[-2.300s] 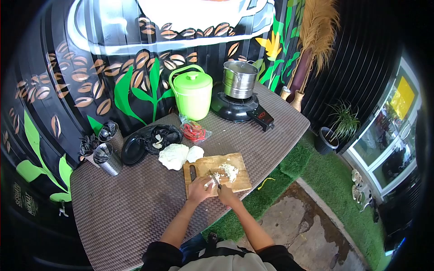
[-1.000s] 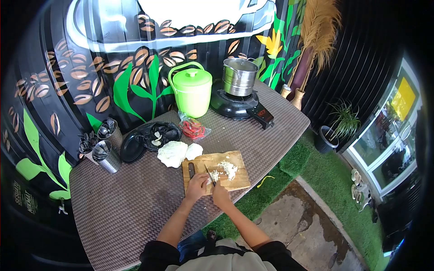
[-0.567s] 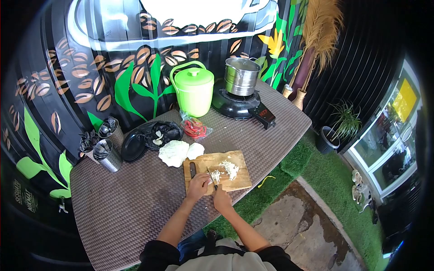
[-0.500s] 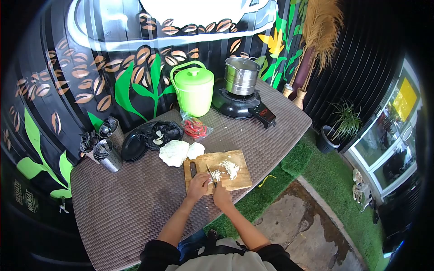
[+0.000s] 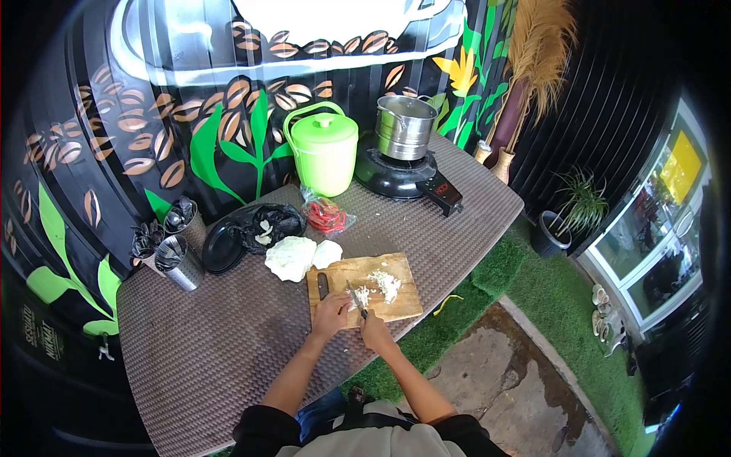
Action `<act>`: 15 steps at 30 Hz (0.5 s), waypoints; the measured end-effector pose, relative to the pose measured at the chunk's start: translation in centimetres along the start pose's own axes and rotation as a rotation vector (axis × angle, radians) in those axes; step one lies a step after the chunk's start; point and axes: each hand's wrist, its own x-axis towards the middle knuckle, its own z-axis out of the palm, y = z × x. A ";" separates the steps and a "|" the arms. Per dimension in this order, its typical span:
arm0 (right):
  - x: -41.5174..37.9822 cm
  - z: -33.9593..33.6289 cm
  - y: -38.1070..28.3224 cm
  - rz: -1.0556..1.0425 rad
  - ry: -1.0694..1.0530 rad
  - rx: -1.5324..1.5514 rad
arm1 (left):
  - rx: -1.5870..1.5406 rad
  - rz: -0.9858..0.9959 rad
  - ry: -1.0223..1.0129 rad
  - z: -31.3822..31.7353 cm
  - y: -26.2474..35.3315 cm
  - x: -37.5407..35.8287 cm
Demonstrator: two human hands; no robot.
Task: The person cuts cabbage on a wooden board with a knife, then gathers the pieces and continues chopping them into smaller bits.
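On the wooden cutting board [image 5: 403,305] lies a pile of finely chopped pale cabbage [image 5: 387,286]. A smaller heap of cut cabbage [image 5: 361,295] sits beside the knife blade. My right hand [image 5: 375,332] is closed around the dark handle of a knife [image 5: 356,297], its blade pointing away from me over the board. My left hand [image 5: 331,314] rests at the board's near left, fingers curled against the smaller heap, left of the blade; its fingertips are partly hidden. Large pale cabbage leaves [image 5: 291,259] lie just beyond the board's left corner.
A black plastic bag [image 5: 285,221] lies on dark plates [image 5: 221,247]. Metal cups of cutlery [image 5: 180,266] stand far left. Red chillies in a clear bag [image 5: 327,216], a green lidded bucket [image 5: 326,156] and a steel pot [image 5: 406,133] on a black stove [image 5: 388,179] stand behind.
The view has shifted very slightly. The knife blade has tilted a little between my hands; both hands stay at the same place on the board.
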 end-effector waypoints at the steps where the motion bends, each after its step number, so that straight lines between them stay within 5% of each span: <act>1: 0.1 -0.1 -0.2 0.004 0.003 0.000 | 0.002 -0.004 -0.003 0.0 0.0 0.0; 6: 1.8 0.5 -0.7 -0.068 0.089 -0.218 | -0.025 0.009 -0.015 0.3 -0.5 0.0; 15: 2.0 -1.0 1.5 -0.132 -0.033 -0.069 | -0.032 0.026 -0.026 0.1 -0.6 0.0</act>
